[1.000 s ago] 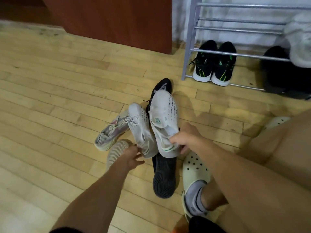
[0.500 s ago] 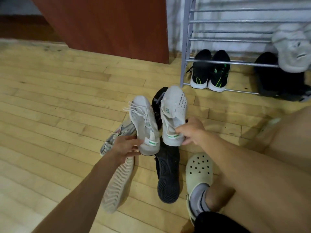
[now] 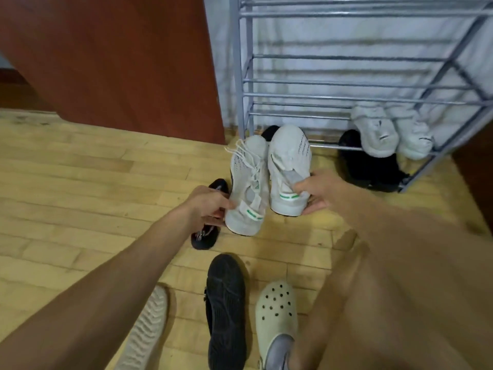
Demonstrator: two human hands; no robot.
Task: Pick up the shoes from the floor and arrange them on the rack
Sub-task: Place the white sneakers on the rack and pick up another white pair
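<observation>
My left hand (image 3: 210, 206) grips the heel of a white knit sneaker (image 3: 248, 182) with a green heel tab. My right hand (image 3: 321, 189) holds the heel of its matching white sneaker (image 3: 289, 161). Both shoes hang side by side in the air, toes pointing at the grey metal rack (image 3: 241, 76). On a low rack shelf sits a pair of white shoes (image 3: 389, 134), with dark shoes (image 3: 368, 166) below them. A black shoe (image 3: 225, 316) lies sole-up on the floor, another black shoe (image 3: 205, 236) lies under my left hand, and a pale sole-up shoe (image 3: 145, 332) is near my left arm.
A red-brown wooden cabinet (image 3: 120, 62) stands left of the rack against the wall. My foot in a cream clog (image 3: 277, 316) rests on the wooden plank floor (image 3: 80, 182). My bare leg fills the lower right.
Both hands have lifted the white sneakers off the floor pile and carried them forward toward the rack. The view has moved closer to the rack.
</observation>
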